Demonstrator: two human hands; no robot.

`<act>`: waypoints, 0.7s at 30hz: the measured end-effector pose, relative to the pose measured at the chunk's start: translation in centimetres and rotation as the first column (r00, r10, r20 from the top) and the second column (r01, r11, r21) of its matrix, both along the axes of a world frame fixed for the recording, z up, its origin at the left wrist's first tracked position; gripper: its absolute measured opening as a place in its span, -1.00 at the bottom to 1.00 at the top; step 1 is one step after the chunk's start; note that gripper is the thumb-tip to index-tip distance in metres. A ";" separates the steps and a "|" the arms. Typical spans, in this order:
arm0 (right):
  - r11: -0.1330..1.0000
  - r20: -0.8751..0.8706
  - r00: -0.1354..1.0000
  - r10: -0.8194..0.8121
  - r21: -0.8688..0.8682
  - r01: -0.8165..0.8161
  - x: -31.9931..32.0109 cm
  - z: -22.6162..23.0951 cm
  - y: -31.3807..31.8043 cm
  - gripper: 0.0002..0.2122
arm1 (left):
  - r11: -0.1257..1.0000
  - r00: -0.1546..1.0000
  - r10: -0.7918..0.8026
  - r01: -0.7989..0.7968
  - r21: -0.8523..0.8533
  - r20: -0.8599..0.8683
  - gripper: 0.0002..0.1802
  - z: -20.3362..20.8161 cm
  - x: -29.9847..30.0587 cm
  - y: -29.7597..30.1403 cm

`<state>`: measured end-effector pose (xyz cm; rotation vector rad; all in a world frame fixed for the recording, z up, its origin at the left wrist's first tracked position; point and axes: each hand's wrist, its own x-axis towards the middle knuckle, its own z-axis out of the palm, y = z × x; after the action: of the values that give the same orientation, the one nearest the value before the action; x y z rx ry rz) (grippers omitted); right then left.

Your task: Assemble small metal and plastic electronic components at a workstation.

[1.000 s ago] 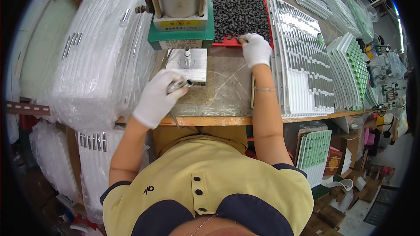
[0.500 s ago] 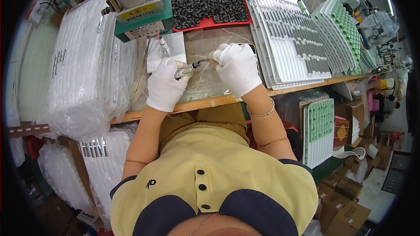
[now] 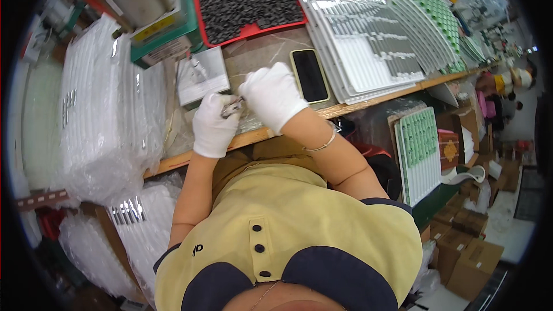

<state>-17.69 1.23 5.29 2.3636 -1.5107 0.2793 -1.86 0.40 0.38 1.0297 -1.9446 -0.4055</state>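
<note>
- The white-gloved left hand (image 3: 213,129) is holding a small, shiny silver cylindrical piece (image 3: 231,107), its fingers clamped on it, near the front edge of the grey workbench surface (image 3: 271,52)
- The white-gloved right hand (image 3: 273,97) is resting just beside the piece's right end; its fingers are lying curled inward with tips hidden, so whether they are clamped on anything cannot be told
- Judgement: close two-handed work is probably calling for a steady left grip, with the right hand lining up squarely with the piece's end and pressing evenly
- Judgement: excess squeeze or slanted force is risking a slip or a mark on the bright finish; clean glove fabric is likely helping
- A square silver metal block (image 3: 218,69) is standing behind the left hand, and a black-screened phone in a pale yellow-green case (image 3: 311,76) is lying right of the right hand, so elbow room is mattering
- A red plastic tray (image 3: 242,34) is carrying small black pieces (image 3: 247,0) up to its front edge
</note>
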 end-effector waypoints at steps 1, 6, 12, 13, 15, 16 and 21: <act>0.998 -0.030 0.997 -0.066 -0.023 0.066 0.7 0.8 0.4 -0.93 | 1.000 1.000 0.007 -0.008 0.027 0.028 -0.78 -0.1 0.3 0.1; 0.847 0.054 0.944 -0.325 0.461 0.265 -3.1 3.7 0.5 -0.92 | 0.982 0.999 -0.010 0.018 0.190 -0.042 -0.83 -1.4 0.6 -0.1; 0.420 0.335 0.312 -0.889 0.325 0.848 -19.2 3.1 3.1 -0.71 | 0.574 0.700 0.160 0.507 0.643 -0.696 -0.78 -0.5 1.4 -0.5; 0.324 0.244 0.252 -0.936 0.328 0.887 -20.5 3.1 3.1 -0.69 | 0.667 0.846 0.118 0.320 0.673 -0.520 -0.76 -1.8 1.5 -0.7; 0.219 0.106 0.195 -0.975 0.332 0.917 -23.7 2.1 3.6 -0.63 | 0.750 0.869 0.104 0.250 0.612 -0.483 -0.79 -0.7 0.1 -0.8; 0.216 0.063 0.207 -0.976 0.348 0.912 -25.2 0.9 3.9 -0.61 | 0.751 0.847 0.107 0.275 0.600 -0.521 -0.79 -0.6 0.0 -1.0; 0.261 0.062 0.256 -0.965 0.347 0.901 -27.0 0.7 4.3 -0.62 | 0.746 0.845 0.135 0.257 0.614 -0.517 -0.77 0.2 -0.5 -0.8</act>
<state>-44.72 5.58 6.04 1.0577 -2.9281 0.0811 -2.39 -0.38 0.63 1.1175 -1.3173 -1.3628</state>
